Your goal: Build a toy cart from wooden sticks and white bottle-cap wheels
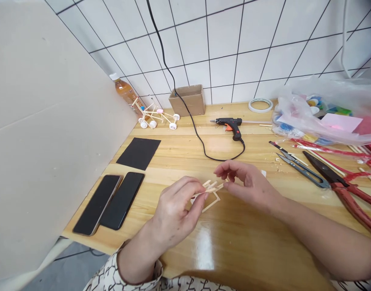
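My left hand (181,208) pinches a small frame of thin wooden sticks (214,205) between thumb and index finger, above the wooden table. Several short sticks cross one another in it, and part of the frame is hidden behind my fingers. Just to the right, my right hand (244,182) is raised with its fingers loosely curved and a gap between thumb and index finger. Its thumb is close to one stick end; whether they touch I cannot tell. Beyond my hands, a black glue gun (229,124) with an orange trigger lies on its side, a glue stick in its back.
Two phones (97,205) and a black square sheet (139,153) lie at left. A stick model with wheels (173,126), a bottle (124,91) and a cardboard box (189,101) stand behind. Thread snips (303,169), red-handled shears (345,190), tape (260,106) and a plastic bag (324,93) lie right.
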Tool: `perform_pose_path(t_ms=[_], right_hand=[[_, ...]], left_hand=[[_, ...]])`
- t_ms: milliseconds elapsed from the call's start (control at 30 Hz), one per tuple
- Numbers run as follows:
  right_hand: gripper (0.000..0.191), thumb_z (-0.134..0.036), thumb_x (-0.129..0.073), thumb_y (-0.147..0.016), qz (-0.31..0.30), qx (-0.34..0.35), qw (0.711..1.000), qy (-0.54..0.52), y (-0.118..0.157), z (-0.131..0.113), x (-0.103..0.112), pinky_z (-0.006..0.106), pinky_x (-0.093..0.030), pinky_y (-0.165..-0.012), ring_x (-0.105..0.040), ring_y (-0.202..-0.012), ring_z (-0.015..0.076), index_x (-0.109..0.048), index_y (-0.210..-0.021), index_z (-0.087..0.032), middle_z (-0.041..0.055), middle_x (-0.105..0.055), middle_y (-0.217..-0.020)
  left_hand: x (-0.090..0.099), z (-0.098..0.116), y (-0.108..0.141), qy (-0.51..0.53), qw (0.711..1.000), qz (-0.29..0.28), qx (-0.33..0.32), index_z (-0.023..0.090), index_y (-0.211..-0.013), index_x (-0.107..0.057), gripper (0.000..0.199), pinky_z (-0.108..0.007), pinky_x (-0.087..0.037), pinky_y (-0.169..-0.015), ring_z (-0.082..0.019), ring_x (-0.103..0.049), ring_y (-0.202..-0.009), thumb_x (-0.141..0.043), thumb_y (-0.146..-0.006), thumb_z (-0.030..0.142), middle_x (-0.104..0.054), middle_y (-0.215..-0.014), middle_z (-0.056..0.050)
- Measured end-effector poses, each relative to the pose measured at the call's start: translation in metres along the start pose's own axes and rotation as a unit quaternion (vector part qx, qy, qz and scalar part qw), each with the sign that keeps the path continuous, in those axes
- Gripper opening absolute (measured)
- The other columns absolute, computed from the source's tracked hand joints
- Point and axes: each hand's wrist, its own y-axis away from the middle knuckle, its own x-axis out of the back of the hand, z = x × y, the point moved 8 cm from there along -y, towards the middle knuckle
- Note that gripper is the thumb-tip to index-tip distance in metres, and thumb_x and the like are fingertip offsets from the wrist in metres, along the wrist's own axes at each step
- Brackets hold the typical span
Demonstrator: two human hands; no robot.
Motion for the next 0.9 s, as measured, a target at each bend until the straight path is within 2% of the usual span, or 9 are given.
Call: perform_pose_path(t_ms=[133,267,467,667,900], right_hand=[[0.033,-0.010,-0.053,-0.067,-0.059,0.032,0.996,0.052,0.001,0.000,-0.008,0.034,-0.042,-0.078,-0.053,-0.086,0.0173,-0.059,-0.098,-0.021,0.0030,-0.061,-0.098],[0.032,-0.014,-0.059,-0.071,-0.089,0.079,0.992,0.053,0.002,-0.007,-0.015,0.033,-0.043,-0.081,-0.054,-0.094,0.0180,-0.058,-0.102,-0.022,0.0035,-0.061,-0.104],[0.029,-0.032,-0.062,-0.079,-0.071,0.117,0.989,0.057,0.001,-0.008,-0.016,0.033,-0.046,-0.081,-0.057,-0.094,0.0172,-0.060,-0.105,-0.020,0.0055,-0.062,-0.104],[0.020,-0.026,-0.055,-0.085,-0.052,0.200,0.975,0.080,0.003,-0.012,-0.018,0.032,-0.048,-0.079,-0.058,-0.090,0.0161,-0.063,-0.102,-0.018,0.0066,-0.064,-0.095],[0.015,-0.020,-0.055,-0.085,-0.023,0.256,0.961,0.106,0.004,-0.020,-0.017,0.030,-0.049,-0.073,-0.059,-0.083,0.0149,-0.064,-0.095,-0.016,0.0067,-0.066,-0.087]], left_hand=[[-0.007,-0.001,0.001,-0.027,0.999,-0.018,-0.009,0.015,-0.083,-0.057,0.008,-0.027,-0.049,-0.063,-0.014,-0.057,-0.072,-0.052,-0.080,0.010,-0.060,-0.078,-0.006],[-0.009,-0.002,0.002,-0.046,0.999,-0.021,-0.017,0.014,-0.083,-0.056,0.007,-0.027,-0.048,-0.063,-0.014,-0.056,-0.072,-0.052,-0.080,0.009,-0.060,-0.078,-0.006],[-0.011,-0.003,0.003,-0.047,0.998,-0.020,-0.027,0.013,-0.081,-0.055,0.005,-0.027,-0.047,-0.062,-0.013,-0.054,-0.069,-0.053,-0.080,0.009,-0.059,-0.075,-0.005],[-0.011,0.000,0.001,-0.034,0.998,-0.027,-0.044,0.013,-0.085,-0.055,0.009,-0.027,-0.048,-0.065,-0.013,-0.055,-0.074,-0.053,-0.080,0.006,-0.061,-0.079,-0.006],[-0.013,-0.004,0.002,-0.028,0.999,-0.032,-0.025,0.013,-0.083,-0.055,0.006,-0.026,-0.045,-0.063,-0.012,-0.053,-0.070,-0.052,-0.081,0.007,-0.060,-0.076,-0.005]])
